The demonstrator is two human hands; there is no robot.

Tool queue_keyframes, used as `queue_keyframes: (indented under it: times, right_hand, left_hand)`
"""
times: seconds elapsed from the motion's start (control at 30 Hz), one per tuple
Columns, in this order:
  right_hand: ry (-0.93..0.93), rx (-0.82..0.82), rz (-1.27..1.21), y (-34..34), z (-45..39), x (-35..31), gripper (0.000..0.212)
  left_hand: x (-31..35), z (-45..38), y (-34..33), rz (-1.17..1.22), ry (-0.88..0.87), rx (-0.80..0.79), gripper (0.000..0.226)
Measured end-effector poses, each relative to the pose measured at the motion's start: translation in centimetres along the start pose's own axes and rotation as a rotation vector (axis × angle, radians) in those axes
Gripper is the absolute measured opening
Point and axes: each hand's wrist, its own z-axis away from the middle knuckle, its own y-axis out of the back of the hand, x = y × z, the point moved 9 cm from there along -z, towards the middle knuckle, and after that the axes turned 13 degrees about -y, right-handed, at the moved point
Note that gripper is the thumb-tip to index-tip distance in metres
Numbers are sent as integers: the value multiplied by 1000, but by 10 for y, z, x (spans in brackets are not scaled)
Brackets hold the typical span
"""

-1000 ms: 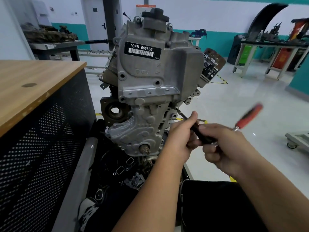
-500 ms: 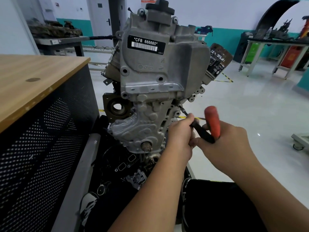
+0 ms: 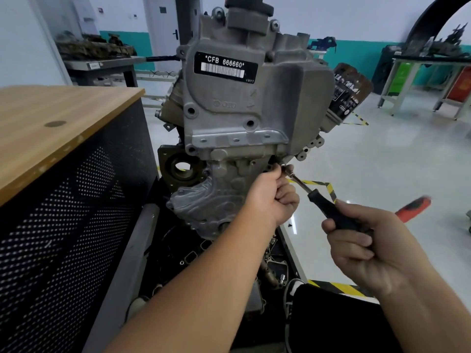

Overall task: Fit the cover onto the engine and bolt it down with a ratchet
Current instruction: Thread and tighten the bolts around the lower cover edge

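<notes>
The grey engine (image 3: 229, 103) stands upright in the middle, its cast cover (image 3: 216, 197) fitted on the lower front. My left hand (image 3: 272, 197) is up against the cover's right edge, its fingertips pinching the bolt end of the ratchet's extension bar (image 3: 299, 183). My right hand (image 3: 367, 248) grips the black part of the ratchet (image 3: 334, 212) lower right. The orange handle (image 3: 413, 208) sticks out to the right, blurred.
A wooden-topped cabinet (image 3: 51, 128) with a perforated black side stands close on the left. An oil filter (image 3: 349, 95) juts from the engine's right. Loose parts lie in the dark tray (image 3: 193, 253) under the engine. Work tables (image 3: 428, 80) stand far right on the shiny floor.
The orange handle has swung from beside my right hand out to the right. My left hand has slid forward along the bar to the bolt. The view has moved closer.
</notes>
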Motion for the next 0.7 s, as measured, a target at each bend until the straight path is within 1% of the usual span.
queue_keyframes:
  times: [0.07,0.1,0.13,0.17,0.2,0.3,0.33,0.37,0.4,0.43,0.47,0.5,0.53,0.6,0.63,0.67,0.7]
  right_hand:
    - [-86,-126,-249,-2,-6,17,20]
    - [-84,-139,-289,-2,-8,22,20]
    - [-38,-106,-238,1,-8,22,19]
    - [41,-35,-115,5,-8,17,18]
    - [159,67,49,11,-5,8,19]
    - [634,482,675,11,23,-26,17]
    - [780,596,871,4,33,-30,21]
    - [872,660,980,-2,39,-29,24]
    - [911,677,1002,-4,40,-26,24]
    - [903,696,995,-2,39,-22,25]
    - [849,691,930,3,34,-18,26]
    - [750,635,773,10,26,-12,22]
    - [601,516,526,20,14,-3,17]
    - [175,135,8,17,-12,26,12]
    - [-13,-39,-220,7,-15,38,17]
    - [-127,-152,-384,1,-14,42,22]
    - [-160,-196,-434,-1,-12,41,24]
  left_hand:
    - [-3,1,-3,36,-31,13,35]
    - [-4,0,-2,40,-49,29,34]
    - [-5,-1,-1,31,-70,46,34]
    - [-5,-3,0,17,-89,58,33]
    - [-5,-5,1,3,-106,65,33]
    - [-5,-7,3,-33,-124,83,34]
    - [-4,-8,4,-46,-127,89,35]
    - [-3,-9,5,-65,-133,101,36]
    - [-2,-9,6,-95,-140,115,37]
    - [0,-9,6,-128,-147,126,37]
    - [1,-9,7,-156,-153,131,37]
    - [3,-9,7,-179,-158,131,36]
    - [4,-8,7,-194,-159,127,36]
    - [5,-6,5,-183,-128,92,36]
    - [4,-4,3,-160,-98,59,35]
    - [4,-2,1,-144,-70,24,33]
    - [4,1,-1,-139,-50,-6,32]
